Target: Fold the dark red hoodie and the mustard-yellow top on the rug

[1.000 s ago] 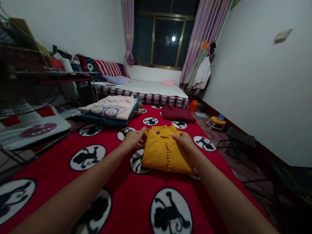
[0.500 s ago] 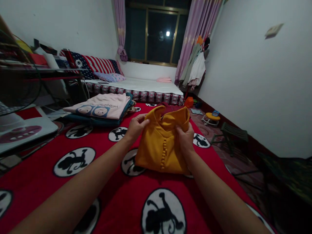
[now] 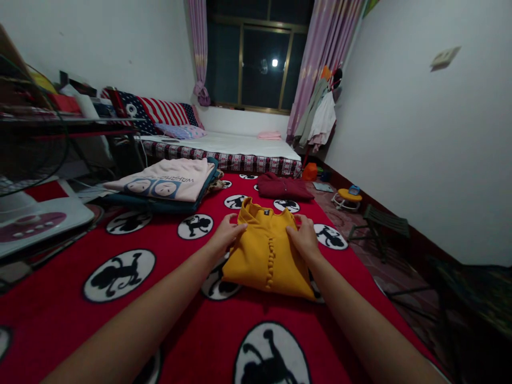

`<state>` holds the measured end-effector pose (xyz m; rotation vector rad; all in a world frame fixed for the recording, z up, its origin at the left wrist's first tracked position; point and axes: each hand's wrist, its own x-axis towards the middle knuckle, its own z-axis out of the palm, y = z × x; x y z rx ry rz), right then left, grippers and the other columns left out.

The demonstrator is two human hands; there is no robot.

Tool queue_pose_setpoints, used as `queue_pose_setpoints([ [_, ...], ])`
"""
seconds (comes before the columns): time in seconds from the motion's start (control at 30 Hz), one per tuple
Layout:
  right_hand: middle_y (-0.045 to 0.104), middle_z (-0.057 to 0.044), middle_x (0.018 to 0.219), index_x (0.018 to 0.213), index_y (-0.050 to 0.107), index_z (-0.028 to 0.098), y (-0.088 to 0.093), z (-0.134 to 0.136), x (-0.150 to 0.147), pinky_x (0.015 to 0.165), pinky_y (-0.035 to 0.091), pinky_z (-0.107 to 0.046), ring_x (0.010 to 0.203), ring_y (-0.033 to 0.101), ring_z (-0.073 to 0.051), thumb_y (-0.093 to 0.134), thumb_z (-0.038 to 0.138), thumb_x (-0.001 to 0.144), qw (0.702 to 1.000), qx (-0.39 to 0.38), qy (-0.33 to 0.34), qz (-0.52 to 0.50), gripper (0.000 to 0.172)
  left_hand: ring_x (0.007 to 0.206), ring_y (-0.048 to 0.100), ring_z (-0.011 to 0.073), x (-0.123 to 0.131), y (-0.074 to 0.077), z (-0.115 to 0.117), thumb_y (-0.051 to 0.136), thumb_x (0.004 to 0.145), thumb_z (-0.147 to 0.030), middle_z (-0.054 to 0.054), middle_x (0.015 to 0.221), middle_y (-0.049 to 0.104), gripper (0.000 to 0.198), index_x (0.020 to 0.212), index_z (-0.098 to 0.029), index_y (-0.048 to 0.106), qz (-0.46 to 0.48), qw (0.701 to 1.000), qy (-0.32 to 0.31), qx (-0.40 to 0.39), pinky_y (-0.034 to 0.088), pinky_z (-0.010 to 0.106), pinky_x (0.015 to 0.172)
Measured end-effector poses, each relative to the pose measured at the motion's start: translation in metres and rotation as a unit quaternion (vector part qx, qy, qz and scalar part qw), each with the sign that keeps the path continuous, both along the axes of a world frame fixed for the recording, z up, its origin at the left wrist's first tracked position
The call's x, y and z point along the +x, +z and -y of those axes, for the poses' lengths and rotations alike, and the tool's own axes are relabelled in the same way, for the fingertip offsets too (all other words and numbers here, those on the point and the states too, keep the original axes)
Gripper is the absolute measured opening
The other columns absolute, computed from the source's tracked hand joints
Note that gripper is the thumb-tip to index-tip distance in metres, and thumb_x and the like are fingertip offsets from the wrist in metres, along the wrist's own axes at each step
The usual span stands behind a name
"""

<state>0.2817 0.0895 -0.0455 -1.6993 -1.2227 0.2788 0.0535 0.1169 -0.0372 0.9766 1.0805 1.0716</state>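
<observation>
A folded mustard-yellow shirt [image 3: 256, 261] with a row of small button loops down its front lies on the red blanket [image 3: 192, 336], collar facing away from me. My left hand [image 3: 227, 234] pinches its upper left side, thumb on top and fingers partly hidden by the cloth. At the upper right side, my right hand [image 3: 305, 237] holds the shirt in the same way, its thumb pressed on the front. Just beyond the collar rests a folded dark red garment [image 3: 285, 188].
Left of the shirt sits a stack of folded clothes, topped by a pale pink shirt [image 3: 184, 173]. A cluttered desk [image 3: 116, 125] stands far left. A second bed [image 3: 236, 141] is under the window. Stools, one with a yellow seat [image 3: 349, 196], stand on the right floor.
Both hands have lowered the yellow shirt from a raised, tilted position to lie flatter on the blanket. The dark red garment behind it now shows fully.
</observation>
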Motion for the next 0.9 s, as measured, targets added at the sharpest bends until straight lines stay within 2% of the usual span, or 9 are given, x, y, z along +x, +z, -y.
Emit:
queue_pose_setpoints([
  [0.07,0.059,-0.012,0.115,0.105,0.061,0.017,0.008,-0.007,-0.008,0.100,0.040,-0.042,0.111,0.053,-0.026,0.056,0.014,0.070,0.992,0.076,0.007,0.098,0.036,0.066,0.067,0.0145,0.002,0.000,0.007,0.074,0.074,-0.018,0.005,0.084,0.069,0.050,0.118,-0.016,0.049,-0.002,1.000,-0.001,0.006,0.051,0.021,0.057],
  [0.17,0.060,-0.011,0.114,0.107,0.061,0.017,0.022,-0.021,-0.031,0.090,0.047,-0.035,0.098,0.059,-0.021,0.053,0.014,0.075,0.979,0.119,0.102,0.130,0.033,0.071,0.069,0.0164,0.006,-0.002,0.015,0.076,0.074,-0.023,0.009,0.088,0.071,0.050,0.116,-0.013,0.051,0.036,0.999,0.010,-0.009,0.054,0.025,0.066],
  [0.33,0.066,-0.008,0.108,0.131,0.049,0.018,0.032,-0.046,-0.066,0.073,0.049,-0.028,0.081,0.063,-0.017,0.068,0.027,0.072,0.970,0.018,0.219,0.109,0.063,0.074,0.069,0.0199,0.010,0.000,0.027,0.079,0.068,-0.041,0.009,0.088,0.072,0.052,0.106,-0.012,0.058,0.031,0.999,-0.007,0.017,0.054,0.029,0.069],
  [0.4,0.070,-0.005,0.090,0.120,0.059,0.017,0.030,-0.051,-0.064,0.068,0.048,-0.025,0.074,0.064,-0.016,0.067,0.029,0.073,0.972,-0.042,0.201,0.111,0.049,0.075,0.069,0.0217,0.006,-0.002,0.032,0.080,0.065,-0.044,0.010,0.090,0.072,0.051,0.100,-0.013,0.061,-0.002,0.999,-0.041,0.031,0.054,0.030,0.068],
  [0.47,0.070,-0.002,0.077,0.099,0.069,0.019,0.025,-0.053,-0.055,0.065,0.046,-0.024,0.071,0.064,-0.016,0.057,0.027,0.078,0.984,-0.072,0.117,0.117,0.026,0.080,0.068,0.0238,0.000,-0.006,0.039,0.083,0.059,-0.039,0.010,0.095,0.071,0.052,0.098,-0.013,0.061,-0.077,0.994,-0.045,0.067,0.053,0.031,0.070],
  [0.57,0.070,-0.003,0.073,0.084,0.072,0.020,0.021,-0.052,-0.037,0.064,0.044,-0.025,0.072,0.065,-0.019,0.049,0.022,0.077,0.989,-0.086,0.007,0.123,0.023,0.089,0.066,0.0258,-0.009,-0.014,0.049,0.083,0.055,-0.032,0.009,0.100,0.071,0.051,0.098,-0.014,0.062,-0.202,0.967,-0.022,0.154,0.051,0.033,0.076],
  [0.67,0.071,-0.007,0.080,0.082,0.072,0.020,0.026,-0.050,-0.032,0.065,0.044,-0.028,0.078,0.065,-0.022,0.053,0.020,0.073,0.985,-0.104,-0.020,0.138,0.021,0.086,0.066,0.0240,-0.016,-0.020,0.058,0.077,0.062,-0.036,0.007,0.097,0.071,0.042,0.097,-0.015,0.064,-0.228,0.953,-0.032,0.198,0.050,0.031,0.072],
  [0.8,0.066,-0.010,0.103,0.099,0.067,0.020,0.043,-0.046,-0.052,0.072,0.043,-0.030,0.084,0.062,-0.022,0.050,0.018,0.078,0.977,0.006,-0.050,0.207,0.027,0.074,0.063,0.0214,-0.021,-0.022,0.062,0.065,0.074,-0.045,0.005,0.081,0.071,0.032,0.084,-0.014,0.066,-0.233,0.949,-0.027,0.211,0.045,0.027,0.061],
  [0.9,0.065,-0.008,0.100,0.097,0.065,0.019,0.051,-0.041,-0.074,0.078,0.042,-0.030,0.089,0.059,-0.020,0.050,0.024,0.086,0.945,0.133,0.062,0.293,0.019,0.071,0.062,0.0199,-0.023,-0.025,0.061,0.059,0.078,-0.047,0.005,0.077,0.069,0.034,0.082,-0.014,0.066,-0.210,0.953,-0.021,0.217,0.042,0.025,0.059],
])
